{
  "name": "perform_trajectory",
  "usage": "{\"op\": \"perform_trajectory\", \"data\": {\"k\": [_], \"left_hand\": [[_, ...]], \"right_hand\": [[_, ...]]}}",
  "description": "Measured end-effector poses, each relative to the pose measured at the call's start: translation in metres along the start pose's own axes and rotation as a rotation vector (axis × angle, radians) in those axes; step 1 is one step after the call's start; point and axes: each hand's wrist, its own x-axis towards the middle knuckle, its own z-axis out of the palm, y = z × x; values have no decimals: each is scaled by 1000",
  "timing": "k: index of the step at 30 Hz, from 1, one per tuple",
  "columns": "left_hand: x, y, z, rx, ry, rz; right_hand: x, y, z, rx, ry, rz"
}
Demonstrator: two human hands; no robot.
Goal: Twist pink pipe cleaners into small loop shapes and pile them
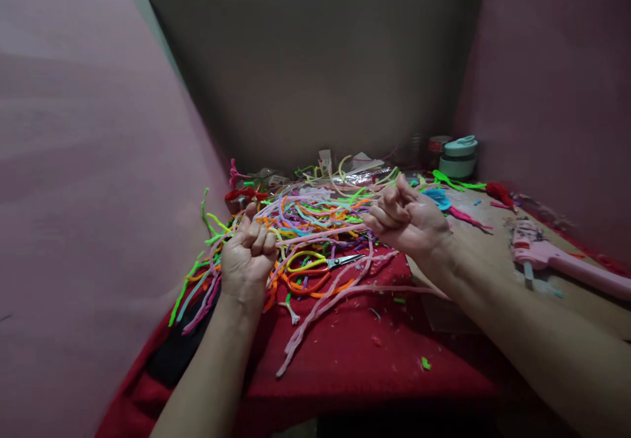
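A pink pipe cleaner point(323, 234) is stretched nearly straight between my two hands, above the table. My left hand point(250, 254) is closed around its left end, thumb pointing up. The fingers of my right hand point(407, 218) are curled shut on the other end. Just below the stretched strand lie scissors point(340, 262) with yellow and orange handles, blades pointing right. Behind and beneath my hands spreads a tangled heap of many-coloured pipe cleaners point(300, 214). Nearer to me, a twisted pink strand point(315, 316) lies on the red cloth.
A pink glue gun point(576, 264) rests on a brown board point(473, 241) at the right. A mint-green lidded container point(458, 158) stands at the back right. Small scraps dot the red cloth point(374, 372). Pink walls rise on both sides, with a grey wall behind.
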Motion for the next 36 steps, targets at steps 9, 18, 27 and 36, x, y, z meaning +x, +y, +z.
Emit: {"op": "perform_trajectory", "data": {"k": [9, 18, 27, 36], "left_hand": [[7, -2, 14, -175, -1, 6], [22, 23, 30, -367, 71, 79], [26, 17, 39, -328, 13, 141], [14, -32, 42, -69, -17, 0]], "right_hand": [[-3, 27, 3, 151, 77, 44], [-2, 33, -7, 263, 55, 413], [-4, 40, 1, 24, 1, 199], [-2, 41, 4, -127, 20, -79]]}}
